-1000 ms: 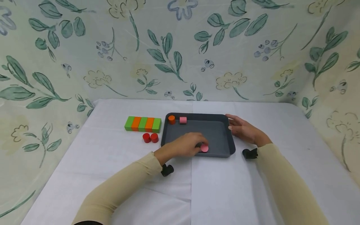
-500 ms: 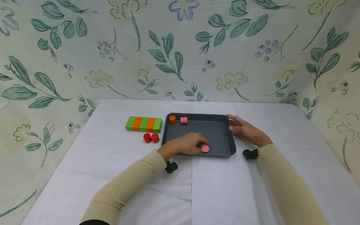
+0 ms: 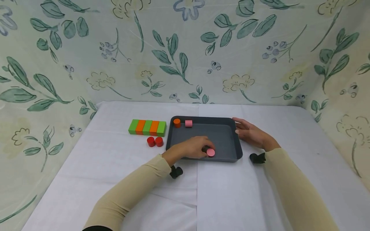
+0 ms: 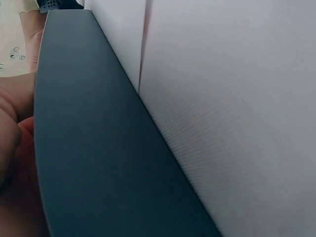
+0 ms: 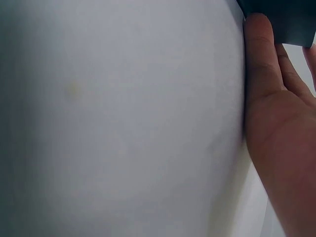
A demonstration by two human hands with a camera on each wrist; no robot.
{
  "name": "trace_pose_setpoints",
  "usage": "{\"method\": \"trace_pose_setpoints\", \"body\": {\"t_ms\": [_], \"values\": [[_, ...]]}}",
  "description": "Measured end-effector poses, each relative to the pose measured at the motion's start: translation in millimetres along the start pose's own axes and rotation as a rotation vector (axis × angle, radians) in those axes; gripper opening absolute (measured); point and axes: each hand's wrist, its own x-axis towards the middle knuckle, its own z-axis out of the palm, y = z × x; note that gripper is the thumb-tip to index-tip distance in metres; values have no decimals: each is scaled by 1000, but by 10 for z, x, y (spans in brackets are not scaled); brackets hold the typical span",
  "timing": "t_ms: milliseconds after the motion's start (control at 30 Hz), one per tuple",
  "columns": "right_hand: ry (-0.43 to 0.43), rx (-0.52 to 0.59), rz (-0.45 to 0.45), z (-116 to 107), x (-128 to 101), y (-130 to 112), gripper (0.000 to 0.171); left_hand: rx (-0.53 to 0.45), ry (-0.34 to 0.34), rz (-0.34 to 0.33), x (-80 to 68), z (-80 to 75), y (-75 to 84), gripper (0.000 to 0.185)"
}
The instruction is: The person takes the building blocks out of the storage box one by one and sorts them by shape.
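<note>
In the head view my left hand (image 3: 192, 147) reaches over the near wall of a dark grey tray (image 3: 225, 138). Its thumb and fingers pinch a pink cylinder block (image 3: 210, 152) low in the tray near the front edge. A dark patch shows beside that block, and I cannot tell what it is. My right hand (image 3: 254, 134) rests against the tray's right side, fingers extended; in the right wrist view its fingertips touch the outer wall. At the tray's back left lie an orange cylinder block (image 3: 177, 123) and another pink cylinder block (image 3: 188, 124).
Left of the tray, a row of green and orange blocks (image 3: 147, 127) stands side by side. Two red cylinder blocks (image 3: 155, 141) sit just in front of that row. A white cloth (image 3: 225, 192) covers the table, with a leaf-patterned curtain (image 3: 115, 70) behind it.
My left hand and forearm have shifted slightly right, with the pink cylinder block still between the fingers. The right hand and the tray stay where they were.
</note>
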Motion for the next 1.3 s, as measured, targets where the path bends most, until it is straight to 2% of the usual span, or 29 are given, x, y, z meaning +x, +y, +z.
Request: {"method": "trace_pose_setpoints", "body": {"t_ms": [933, 1100, 1300], "values": [[0, 4, 3, 11, 13, -20, 78, 15, -21, -13, -28, -19, 10, 39], [-4, 2, -3, 14, 14, -28, 78, 1, 50, -9, -33, 11, -29, 38], [-17, 8, -9, -5, 8, -4, 77, -88, 171, -23, -82, 4, -63, 39]]}}
